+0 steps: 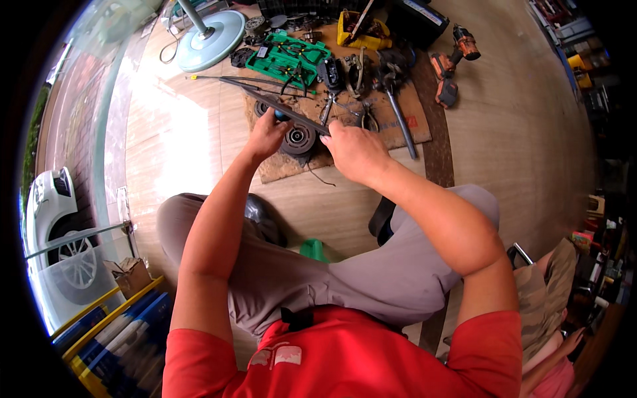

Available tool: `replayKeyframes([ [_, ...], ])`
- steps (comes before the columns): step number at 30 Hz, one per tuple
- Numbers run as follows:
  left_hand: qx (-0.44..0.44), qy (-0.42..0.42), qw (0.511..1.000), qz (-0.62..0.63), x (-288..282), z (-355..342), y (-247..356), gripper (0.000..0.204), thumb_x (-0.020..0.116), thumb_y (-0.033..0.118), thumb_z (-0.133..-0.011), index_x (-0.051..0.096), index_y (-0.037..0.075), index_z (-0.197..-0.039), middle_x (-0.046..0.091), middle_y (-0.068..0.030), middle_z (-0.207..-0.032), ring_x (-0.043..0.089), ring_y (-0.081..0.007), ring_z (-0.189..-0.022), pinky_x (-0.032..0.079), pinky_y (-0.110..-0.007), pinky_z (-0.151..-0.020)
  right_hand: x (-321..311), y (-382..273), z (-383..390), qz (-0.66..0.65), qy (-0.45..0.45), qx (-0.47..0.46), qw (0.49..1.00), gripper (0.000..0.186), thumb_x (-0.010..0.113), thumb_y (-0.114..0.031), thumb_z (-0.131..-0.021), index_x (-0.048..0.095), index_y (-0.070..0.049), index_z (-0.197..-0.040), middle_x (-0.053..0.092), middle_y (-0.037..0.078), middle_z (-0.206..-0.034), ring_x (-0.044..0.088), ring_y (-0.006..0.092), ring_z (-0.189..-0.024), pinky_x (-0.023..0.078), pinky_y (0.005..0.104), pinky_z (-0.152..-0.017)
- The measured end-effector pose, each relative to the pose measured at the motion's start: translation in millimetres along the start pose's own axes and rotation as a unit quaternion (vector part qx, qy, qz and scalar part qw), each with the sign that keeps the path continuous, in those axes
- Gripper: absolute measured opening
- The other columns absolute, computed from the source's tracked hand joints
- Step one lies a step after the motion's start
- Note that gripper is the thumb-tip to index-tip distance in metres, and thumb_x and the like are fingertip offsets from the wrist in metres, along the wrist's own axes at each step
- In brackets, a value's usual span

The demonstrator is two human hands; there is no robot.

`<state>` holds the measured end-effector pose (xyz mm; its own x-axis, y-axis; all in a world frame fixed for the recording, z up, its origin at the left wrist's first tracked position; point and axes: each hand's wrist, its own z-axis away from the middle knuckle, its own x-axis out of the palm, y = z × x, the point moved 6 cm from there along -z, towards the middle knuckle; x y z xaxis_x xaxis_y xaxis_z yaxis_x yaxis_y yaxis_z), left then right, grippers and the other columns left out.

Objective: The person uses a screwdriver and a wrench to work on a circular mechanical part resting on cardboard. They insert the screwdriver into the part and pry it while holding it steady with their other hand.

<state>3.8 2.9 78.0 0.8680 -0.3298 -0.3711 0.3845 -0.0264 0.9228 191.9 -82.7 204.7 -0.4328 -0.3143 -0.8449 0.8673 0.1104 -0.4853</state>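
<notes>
Sat low over a wooden floor (199, 152), knees spread, work kept between the feet and within easy reach. Left hand (265, 132) closed around one end of a long, thin dark blade-like strip (279, 106), fingers (273, 118) clenched on it near a small blue fitting. Right hand (355, 149) gripped the same strip at its other end, fingers curled tight over it, knuckles up. Held thus at both ends, apparently to keep the slender piece steady and level rather than let it flex. Strip poised just above a sheet of brown cardboard (411, 126), likely laid down to spare the floor from grease and to catch small parts. Directly beneath the hands, a round black pulley-like wheel (298, 140) resting flat on that cardboard.

Tools fanned out beyond, all within arm's reach: an open green tool case (285, 60) with pliers in its slots, a yellow bin (361, 33), a long-handled grey wrench (401, 119) lying across the cardboard's right side, orange and black cordless drills (454, 63) farther right on the bare floor. Round pale base of a standing fan (212, 36) at the far left. Another person's knee and arm (557, 318) seen at the lower right, well apart from the work.
</notes>
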Motion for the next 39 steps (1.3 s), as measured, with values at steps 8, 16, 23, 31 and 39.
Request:
replayKeyframes([
  [8,0.013,-0.028,0.999,-0.012,2,-1,1,0.025,0.061,0.008,-0.095,0.054,0.0,-0.117,0.062,-0.0071,-0.103,0.057,-0.0145,-0.099,0.048,-0.03,-0.087,1,-2,0,0.0,0.012,-0.008,1.0,0.03,0.049,-0.029,-0.101,0.054,0.0,-0.096,0.069,0.024,-0.085,0.066,0.044,-0.083,0.051,0.054,-0.074],
  [16,-0.008,-0.038,0.999,-0.019,7,-4,3,0.028,0.062,0.004,-0.094,0.052,0.001,-0.119,0.061,-0.0071,-0.105,0.058,-0.0151,-0.1,0.049,-0.031,-0.088,6,10,-2,0.038,-0.02,-0.002,0.999,0.03,0.049,-0.029,-0.102,0.055,0.0,-0.095,0.069,0.023,-0.083,0.067,0.0422,-0.083,0.052,0.0524,-0.076],
  [23,-0.023,-0.026,0.999,-0.006,8,-4,2,0.028,0.063,0.001,-0.094,0.052,0.002,-0.12,0.061,-0.0065,-0.106,0.06,-0.0143,-0.1,0.051,-0.029,-0.086,3,10,-1,0.038,-0.02,0.008,0.999,0.031,0.05,-0.03,-0.101,0.055,0.0,-0.094,0.069,0.023,-0.083,0.067,0.0416,-0.083,0.052,0.0519,-0.075],
  [31,-0.026,-0.03,0.997,0.062,12,-5,4,0.034,0.059,-0.001,-0.095,0.047,0.002,-0.126,0.062,-0.0086,-0.117,0.059,-0.0164,-0.112,0.049,-0.03,-0.096,2,12,0,0.039,-0.022,0.004,0.999,0.031,0.05,-0.03,-0.101,0.055,0.0,-0.095,0.068,0.023,-0.083,0.067,0.0415,-0.083,0.052,0.0517,-0.076],
  [39,-0.015,-0.038,0.997,0.063,15,-2,13,0.031,0.055,-0.001,-0.096,0.046,0.0,-0.126,0.062,-0.0134,-0.121,0.059,-0.0211,-0.119,0.049,-0.033,-0.099,0,11,0,0.036,-0.027,0.009,0.999,0.031,0.049,-0.03,-0.101,0.056,0.0,-0.096,0.068,0.023,-0.085,0.067,0.0416,-0.085,0.052,0.052,-0.077],
])
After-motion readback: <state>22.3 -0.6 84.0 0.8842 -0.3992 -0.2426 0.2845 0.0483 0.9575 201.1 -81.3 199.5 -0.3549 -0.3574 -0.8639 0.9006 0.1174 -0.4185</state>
